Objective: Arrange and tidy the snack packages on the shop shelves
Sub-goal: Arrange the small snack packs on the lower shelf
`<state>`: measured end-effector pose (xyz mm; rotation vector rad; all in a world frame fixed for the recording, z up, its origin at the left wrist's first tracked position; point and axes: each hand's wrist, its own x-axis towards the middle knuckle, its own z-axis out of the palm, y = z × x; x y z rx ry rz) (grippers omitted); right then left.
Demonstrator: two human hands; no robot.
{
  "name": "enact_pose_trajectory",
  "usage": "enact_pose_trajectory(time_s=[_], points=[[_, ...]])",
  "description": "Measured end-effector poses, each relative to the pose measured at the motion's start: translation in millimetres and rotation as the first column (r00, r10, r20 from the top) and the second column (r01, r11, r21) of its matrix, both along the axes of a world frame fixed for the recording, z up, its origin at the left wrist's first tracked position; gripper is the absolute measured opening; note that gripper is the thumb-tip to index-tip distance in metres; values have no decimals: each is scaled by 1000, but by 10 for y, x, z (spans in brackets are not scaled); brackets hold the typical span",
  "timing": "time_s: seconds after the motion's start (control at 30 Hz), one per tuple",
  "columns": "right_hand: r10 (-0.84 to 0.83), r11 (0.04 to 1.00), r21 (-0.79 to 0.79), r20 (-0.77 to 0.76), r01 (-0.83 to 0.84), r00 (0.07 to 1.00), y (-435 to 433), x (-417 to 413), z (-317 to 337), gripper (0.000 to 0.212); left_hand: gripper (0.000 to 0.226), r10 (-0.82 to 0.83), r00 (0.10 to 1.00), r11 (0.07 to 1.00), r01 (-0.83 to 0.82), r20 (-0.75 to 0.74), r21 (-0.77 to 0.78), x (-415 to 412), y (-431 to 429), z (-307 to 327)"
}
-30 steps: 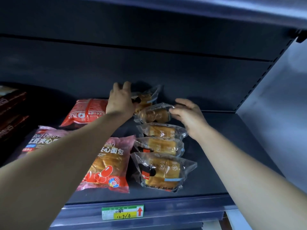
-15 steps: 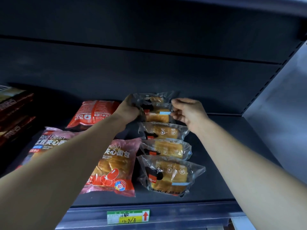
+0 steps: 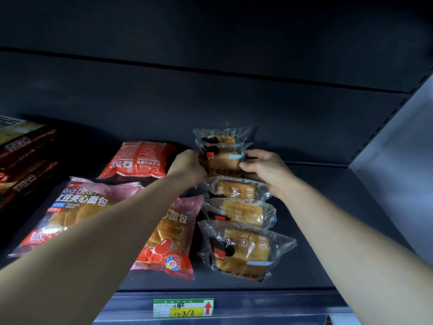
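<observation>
A row of clear bread packets runs from the shelf front to the back wall. My left hand (image 3: pixel 187 166) and my right hand (image 3: pixel 264 168) grip the two sides of a clear bread packet (image 3: pixel 222 160) near the back, held upright. Another clear packet (image 3: pixel 222 137) stands just behind it. Three more clear packets lie in front: one (image 3: pixel 236 188), one (image 3: pixel 241 213) and the nearest (image 3: pixel 246 252). Left of the row lie pink red-bean bread bags (image 3: pixel 77 207), (image 3: pixel 171 235) and a red bag (image 3: pixel 138 160).
The dark shelf (image 3: pixel 328 219) has bare room to the right of the packets, bounded by a grey side wall (image 3: pixel 398 172). Dark red boxes (image 3: pixel 23 156) are stacked at the far left. A green and yellow price tag (image 3: pixel 184 307) sits on the shelf's front rail.
My left hand came off the rear packet and joined my right hand on the second packet from the back. That packet went from lying flat to upright.
</observation>
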<state>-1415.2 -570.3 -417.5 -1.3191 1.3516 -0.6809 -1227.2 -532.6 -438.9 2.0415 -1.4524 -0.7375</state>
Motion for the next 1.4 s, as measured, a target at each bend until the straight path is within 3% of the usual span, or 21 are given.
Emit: enact_pose_trajectory(time_s=[0.1,0.17,0.23,0.3,0.37,0.43,0.53,0.6,0.7,0.8,0.87,0.97,1.07,1.13,1.2,1.27,1.33,1.4], points=[[-4,1000,18,43,3,999,10,-11,-18,32,21,-31,989,1000,30,-147,-6,20,41,22],[-13,1000,-11,-5,13,1000,28,-58,-11,29,22,-21,969,999,27,-247,22,56,109,82],[-34,998,-58,-56,31,998,70,-120,56,18,31,22,968,999,-9,-251,52,96,175,162],[-10,999,-36,-96,7,995,125,-197,167,16,33,20,987,997,-7,-161,82,107,268,271],[131,989,97,-191,-114,973,189,-308,299,36,36,-64,980,986,91,-188,138,105,385,407],[343,919,286,-240,-271,908,264,-418,405,54,45,-175,921,944,258,-349,208,97,509,503],[480,829,373,-88,-417,873,357,-510,457,49,55,-251,871,889,380,-422,256,53,637,522],[439,847,307,61,-435,897,390,-490,427,41,49,-228,903,940,301,-364,157,-9,661,465],[227,945,198,173,-260,958,361,-369,291,38,21,-26,947,999,16,-322,-32,-26,607,334],[71,988,129,119,-87,990,352,-210,167,32,9,127,963,986,-150,-239,-77,-51,564,257],[23,996,85,71,-29,997,365,-146,110,33,26,144,983,987,-150,-110,-54,-94,556,243],[7,999,41,15,-8,1000,384,-155,100,33,41,154,986,986,-157,-62,-53,-113,575,279],[47,998,49,-97,-42,994,396,-296,197,29,48,205,977,946,-213,-55,-244,-94,683,403],[177,976,145,-97,-162,979,412,-451,297,32,35,78,975,947,-138,-209,-292,-53,795,491],[397,891,268,-73,-366,915,447,-587,371,40,33,-195,904,977,146,-380,-155,-11,919,562],[549,794,348,-60,-498,834,484,-679,392,58,35,-385,830,906,423,-404,6,-29,1039,586],[605,734,392,-9,-554,796,507,-720,381,85,41,-420,839,880,469,-346,69,-95,1097,549],[628,702,388,60,-598,776,548,-710,371,88,36,-385,877,912,409,-286,28,-128,1102,512]])
